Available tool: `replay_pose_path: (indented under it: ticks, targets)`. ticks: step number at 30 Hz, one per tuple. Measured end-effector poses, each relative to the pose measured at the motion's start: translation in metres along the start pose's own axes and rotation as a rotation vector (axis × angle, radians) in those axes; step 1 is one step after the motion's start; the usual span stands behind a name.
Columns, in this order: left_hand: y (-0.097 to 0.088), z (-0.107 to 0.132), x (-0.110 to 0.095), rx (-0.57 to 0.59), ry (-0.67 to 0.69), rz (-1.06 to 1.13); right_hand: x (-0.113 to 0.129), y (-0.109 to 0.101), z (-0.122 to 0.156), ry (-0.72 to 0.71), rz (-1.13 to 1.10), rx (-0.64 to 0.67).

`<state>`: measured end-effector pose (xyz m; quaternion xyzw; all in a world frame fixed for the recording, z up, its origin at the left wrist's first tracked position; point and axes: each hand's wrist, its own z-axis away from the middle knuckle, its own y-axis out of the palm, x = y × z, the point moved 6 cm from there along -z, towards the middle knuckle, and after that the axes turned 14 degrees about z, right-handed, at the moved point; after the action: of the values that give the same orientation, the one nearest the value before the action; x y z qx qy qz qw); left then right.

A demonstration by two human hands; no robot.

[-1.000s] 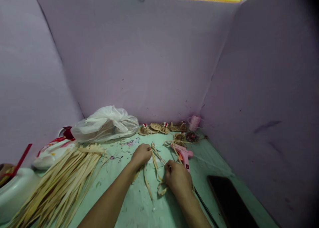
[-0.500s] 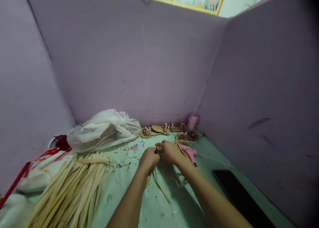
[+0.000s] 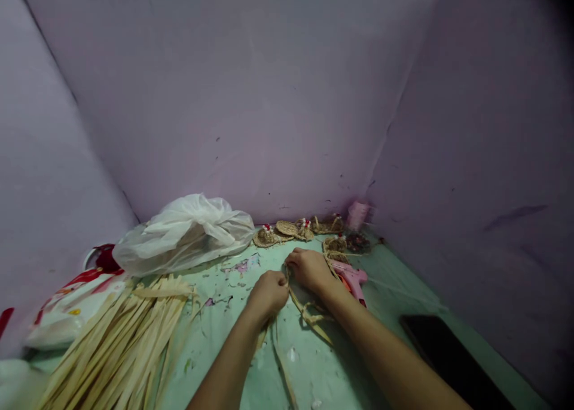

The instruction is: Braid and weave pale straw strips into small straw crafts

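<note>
My left hand [image 3: 269, 293] is closed, pinching pale straw strips [image 3: 283, 365] whose loose ends trail down over the table. Just beyond it and to the right, my right hand [image 3: 310, 269] is also closed on the straw, its fingertips bent around a thin part between the two hands. A twisted, looped length of straw [image 3: 309, 318] lies below my right hand. Beside my right wrist is a pink glue gun [image 3: 353, 277], partly covered by the wrist. My fingers hide how the strips cross.
A bundle of flat straw strips [image 3: 121, 344] lies at left, near a white plastic bag [image 3: 188, 233] and a red-and-white packet [image 3: 76, 311]. Several woven straw pieces with beads [image 3: 266, 236] line the back wall. A pink spool [image 3: 357, 216] and dark phone [image 3: 448, 353] are at right.
The view has tilted down, so the picture on the wall is gone. My hands have moved slightly apart, and the looped straw below my right hand shows more clearly.
</note>
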<state>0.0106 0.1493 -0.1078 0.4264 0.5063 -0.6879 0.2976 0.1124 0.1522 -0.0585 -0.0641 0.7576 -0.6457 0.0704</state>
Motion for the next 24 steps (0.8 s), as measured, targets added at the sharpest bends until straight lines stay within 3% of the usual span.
replay_pose_path:
  ticks: [6, 10, 13, 18, 21, 24]
  targets:
    - [-0.006, 0.012, 0.001, 0.110, -0.265, 0.315, -0.006, 0.011, 0.020, 0.102, -0.083, -0.048]
    - [-0.006, 0.015, -0.001, 0.197, -0.390, 0.363, -0.004, -0.003, 0.033, 0.162, -0.111, -0.158]
    - [-0.004, 0.014, -0.003, 0.239, -0.400, 0.381, -0.003, -0.015, 0.033, 0.228, -0.335, -0.191]
    - [-0.003, 0.013, -0.002, 0.255, -0.439, 0.448, -0.002, 0.013, 0.027, 0.459, -0.731, 0.091]
    - [-0.003, 0.012, 0.001, 0.271, -0.449, 0.479, 0.004, 0.031, 0.028, 0.515, -0.968, 0.250]
    - [-0.003, 0.008, 0.005, 0.267, -0.442, 0.512, 0.016, 0.036, 0.033, 0.521, -1.260, 0.415]
